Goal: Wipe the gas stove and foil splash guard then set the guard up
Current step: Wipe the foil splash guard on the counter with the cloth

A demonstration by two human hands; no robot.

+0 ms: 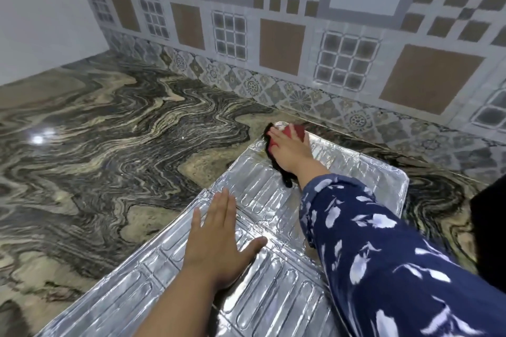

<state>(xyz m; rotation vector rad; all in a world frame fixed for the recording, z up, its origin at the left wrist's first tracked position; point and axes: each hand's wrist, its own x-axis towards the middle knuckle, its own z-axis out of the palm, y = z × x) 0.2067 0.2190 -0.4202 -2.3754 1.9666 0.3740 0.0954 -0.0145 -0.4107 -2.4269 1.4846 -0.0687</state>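
Note:
The silver foil splash guard [262, 295] lies flat on the marbled counter, running from the bottom edge toward the back wall. My left hand [219, 235] rests palm down on its near-middle panel, fingers spread. My right hand [291, 149] reaches to the guard's far end and presses a red and black cloth [298, 131] against the foil; part of the cloth trails dark under my wrist. A blue sleeve with white leaf print covers my right forearm. No gas stove shows in this view.
The brown, black and cream marbled counter [109, 145] stretches to the left and behind the guard. A patterned tiled wall [301, 35] stands at the back, a plain white wall at the left. A dark object [490, 227] sits at the right edge.

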